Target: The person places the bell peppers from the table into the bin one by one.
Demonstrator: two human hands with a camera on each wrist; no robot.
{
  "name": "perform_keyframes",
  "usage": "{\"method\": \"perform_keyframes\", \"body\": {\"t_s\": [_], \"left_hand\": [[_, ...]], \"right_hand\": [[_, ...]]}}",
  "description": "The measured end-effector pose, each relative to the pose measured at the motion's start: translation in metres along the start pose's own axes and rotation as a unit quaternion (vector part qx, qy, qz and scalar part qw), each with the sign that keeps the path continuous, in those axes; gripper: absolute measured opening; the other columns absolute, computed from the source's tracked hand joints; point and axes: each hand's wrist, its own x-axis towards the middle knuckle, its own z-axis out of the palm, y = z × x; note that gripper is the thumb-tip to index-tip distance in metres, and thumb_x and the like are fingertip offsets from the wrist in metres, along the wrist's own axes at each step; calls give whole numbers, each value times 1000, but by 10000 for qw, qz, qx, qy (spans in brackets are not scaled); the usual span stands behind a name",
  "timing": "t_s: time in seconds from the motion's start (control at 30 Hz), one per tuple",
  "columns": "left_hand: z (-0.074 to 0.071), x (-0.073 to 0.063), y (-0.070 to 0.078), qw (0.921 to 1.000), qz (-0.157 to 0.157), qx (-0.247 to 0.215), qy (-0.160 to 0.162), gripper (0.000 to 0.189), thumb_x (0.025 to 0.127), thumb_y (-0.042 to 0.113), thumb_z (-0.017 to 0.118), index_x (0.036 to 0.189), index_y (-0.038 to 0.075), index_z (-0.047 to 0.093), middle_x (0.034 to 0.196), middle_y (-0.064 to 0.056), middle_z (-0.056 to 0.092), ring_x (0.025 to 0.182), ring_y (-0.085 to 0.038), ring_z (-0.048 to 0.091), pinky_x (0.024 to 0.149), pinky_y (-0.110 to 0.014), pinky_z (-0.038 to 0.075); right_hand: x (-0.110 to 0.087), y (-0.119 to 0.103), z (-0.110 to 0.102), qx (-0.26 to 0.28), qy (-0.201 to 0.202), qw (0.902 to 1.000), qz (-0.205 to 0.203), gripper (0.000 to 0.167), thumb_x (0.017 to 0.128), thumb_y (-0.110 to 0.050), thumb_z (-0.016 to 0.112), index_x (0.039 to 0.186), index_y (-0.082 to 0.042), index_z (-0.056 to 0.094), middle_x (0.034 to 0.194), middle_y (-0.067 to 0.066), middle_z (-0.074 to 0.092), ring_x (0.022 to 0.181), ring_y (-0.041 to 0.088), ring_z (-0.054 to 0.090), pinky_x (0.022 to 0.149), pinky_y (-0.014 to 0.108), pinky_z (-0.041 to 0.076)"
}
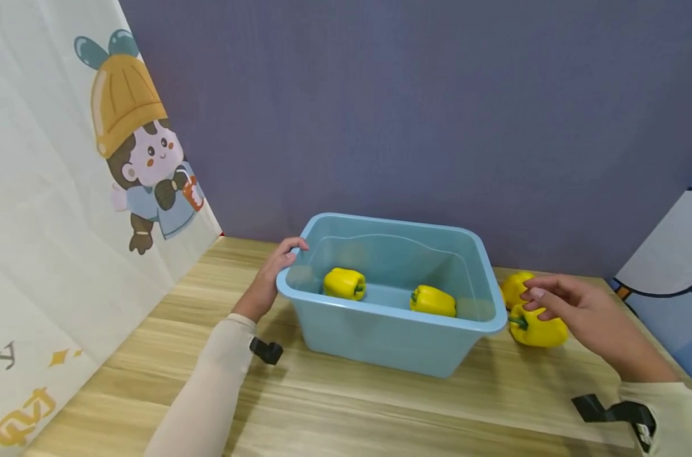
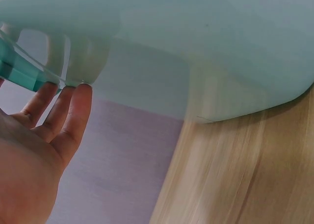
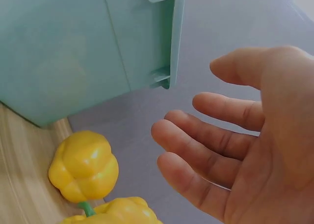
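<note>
A light blue plastic bin (image 1: 380, 339) sits on the table with two yellow bell peppers inside, one at the left (image 1: 341, 283) and one at the right (image 1: 432, 301). My left hand (image 1: 269, 279) grips its left rim; in the left wrist view, fingertips (image 2: 84, 89) meet the underside of that rim. To the right of the bin, my right hand (image 1: 591, 317) hovers with loosely bent fingers, holding nothing. Below it, two more yellow bell peppers lie on the table, a nearer one (image 1: 542, 330) and a farther one (image 1: 514, 287) partly hidden by the fingers.
The wooden table (image 1: 346, 412) runs back to a grey-purple panel (image 1: 380, 114) close behind the bin. A white sheet with a cartoon figure (image 1: 151, 152) borders the left side. Another printed panel (image 1: 671, 279) stands at the right edge.
</note>
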Motion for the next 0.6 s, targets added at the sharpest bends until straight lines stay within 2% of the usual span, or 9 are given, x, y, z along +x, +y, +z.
{"method": "perform_keyframes", "body": {"t_s": [0.3, 0.43, 0.6], "left_hand": [[1, 5, 4, 10000, 11, 53, 16, 44, 100, 35, 35, 129, 4, 46, 138, -14, 42, 114, -29, 45, 88, -36, 40], [0, 3, 2, 9999, -48, 95, 61, 42, 100, 32, 34, 128, 4, 47, 137, -12, 44, 113, -29, 45, 88, -36, 39], [0, -2, -1, 9999, -69, 76, 85, 43, 100, 34, 35, 128, 4, 48, 136, -13, 45, 112, -30, 46, 87, -36, 40]], "right_hand": [[-2, 15, -13, 208, -59, 9998, 3, 37, 107, -24, 47, 132, 3, 55, 118, -5, 64, 93, 9, 67, 72, 29, 57], [-4, 20, -17, 297, -241, 9991, 185, 42, 107, -28, 45, 135, 3, 51, 120, -5, 61, 95, 10, 67, 74, 31, 57], [-6, 29, -18, 185, -183, 9988, 406, 44, 107, -31, 46, 135, 3, 52, 116, -9, 63, 93, 9, 68, 72, 30, 57]]}}
